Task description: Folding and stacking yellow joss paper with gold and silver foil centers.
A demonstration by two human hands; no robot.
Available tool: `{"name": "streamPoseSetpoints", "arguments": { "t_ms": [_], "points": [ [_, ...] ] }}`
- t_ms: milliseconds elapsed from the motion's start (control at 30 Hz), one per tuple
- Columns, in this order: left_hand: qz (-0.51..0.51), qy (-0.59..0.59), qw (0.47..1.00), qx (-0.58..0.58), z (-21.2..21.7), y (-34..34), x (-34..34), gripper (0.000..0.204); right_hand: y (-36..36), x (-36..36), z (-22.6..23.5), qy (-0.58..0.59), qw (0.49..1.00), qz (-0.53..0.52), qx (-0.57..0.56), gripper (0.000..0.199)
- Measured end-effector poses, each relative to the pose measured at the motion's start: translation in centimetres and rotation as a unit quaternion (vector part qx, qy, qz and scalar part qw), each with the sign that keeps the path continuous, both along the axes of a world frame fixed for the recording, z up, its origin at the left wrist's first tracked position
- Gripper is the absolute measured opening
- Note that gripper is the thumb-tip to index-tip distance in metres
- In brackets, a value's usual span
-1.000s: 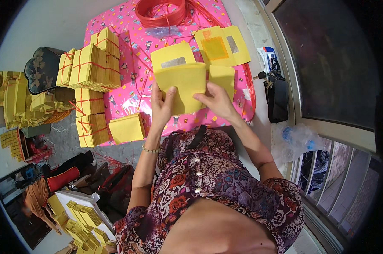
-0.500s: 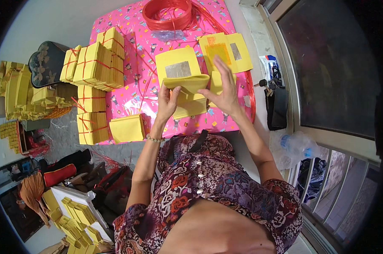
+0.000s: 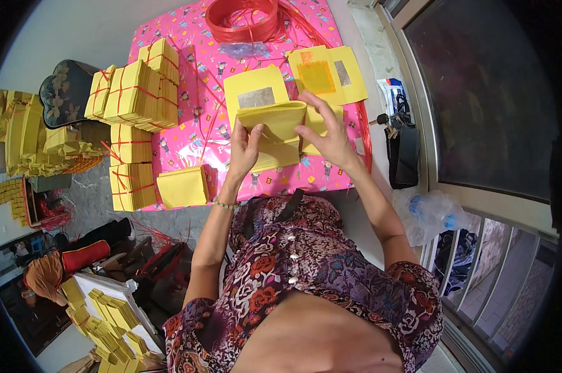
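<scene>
Between my two hands stands a small folded sheaf of yellow paper (image 3: pixel 273 118), its rounded fold facing up. My left hand (image 3: pixel 246 144) grips its left edge, thumb in front and fingers behind. My right hand (image 3: pixel 328 135) closes on the right edge, thumb at the near side and fingers over the far top corner. Below the sheaf lies more yellow paper (image 3: pixel 278 155). Just behind it is a yellow sheet with a silver rectangle (image 3: pixel 256 97). Farther right are yellow sheets with an orange-and-gold patch (image 3: pixel 316 76), and another yellow piece lies partly behind my right hand.
The table has a pink patterned cover (image 3: pixel 187 146). Yellow paper bundles tied with red string (image 3: pixel 132 93) are stacked at the left, near a loose yellow stack (image 3: pixel 182 188). A coil of red plastic string (image 3: pixel 240 31) lies at the back. A window (image 3: pixel 479 99) borders the right.
My right hand's raised fingers have come down onto the sheaf's right edge. The sheaf now stands more upright, its fold higher. My left hand keeps its hold.
</scene>
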State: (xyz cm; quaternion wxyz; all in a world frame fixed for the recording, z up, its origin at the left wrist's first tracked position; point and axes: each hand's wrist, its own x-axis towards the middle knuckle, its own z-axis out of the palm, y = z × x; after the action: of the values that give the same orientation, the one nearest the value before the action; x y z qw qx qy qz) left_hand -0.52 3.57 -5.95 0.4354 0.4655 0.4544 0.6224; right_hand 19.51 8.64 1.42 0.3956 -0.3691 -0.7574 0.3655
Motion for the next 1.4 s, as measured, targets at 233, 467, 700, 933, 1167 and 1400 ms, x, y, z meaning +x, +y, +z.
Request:
{"name": "streamPoseSetpoints", "arguments": {
  "t_ms": [233,467,700,933,1167,1400],
  "points": [
    [-0.012,-0.013,0.998,-0.064,4.0,-0.3,2.0,0.033,-1.2,1.3,-3.4,0.083,0.965,0.043,-0.244,0.031],
    [-0.025,-0.030,0.993,-0.115,2.5,0.4,3.6,0.031,-2.8,3.1,-5.3,0.132,0.908,0.063,-0.392,0.026],
    [-0.016,-0.052,0.984,-0.169,1.7,-0.1,5.1,0.032,-5.6,5.3,-7.0,0.082,0.885,0.032,-0.458,0.027],
    [-0.107,0.025,0.975,-0.191,-1.3,-1.8,5.9,0.044,-3.8,6.5,-6.3,0.219,0.870,-0.139,-0.419,0.023],
    [-0.107,-0.007,0.972,-0.208,-2.1,-1.6,8.5,0.039,-4.5,6.2,-4.7,0.171,0.849,-0.200,-0.459,0.016],
    [-0.082,0.070,0.978,-0.181,2.8,-1.3,8.4,0.040,-1.0,9.0,-12.2,0.172,0.897,-0.227,-0.337,0.022]
  ]
}}
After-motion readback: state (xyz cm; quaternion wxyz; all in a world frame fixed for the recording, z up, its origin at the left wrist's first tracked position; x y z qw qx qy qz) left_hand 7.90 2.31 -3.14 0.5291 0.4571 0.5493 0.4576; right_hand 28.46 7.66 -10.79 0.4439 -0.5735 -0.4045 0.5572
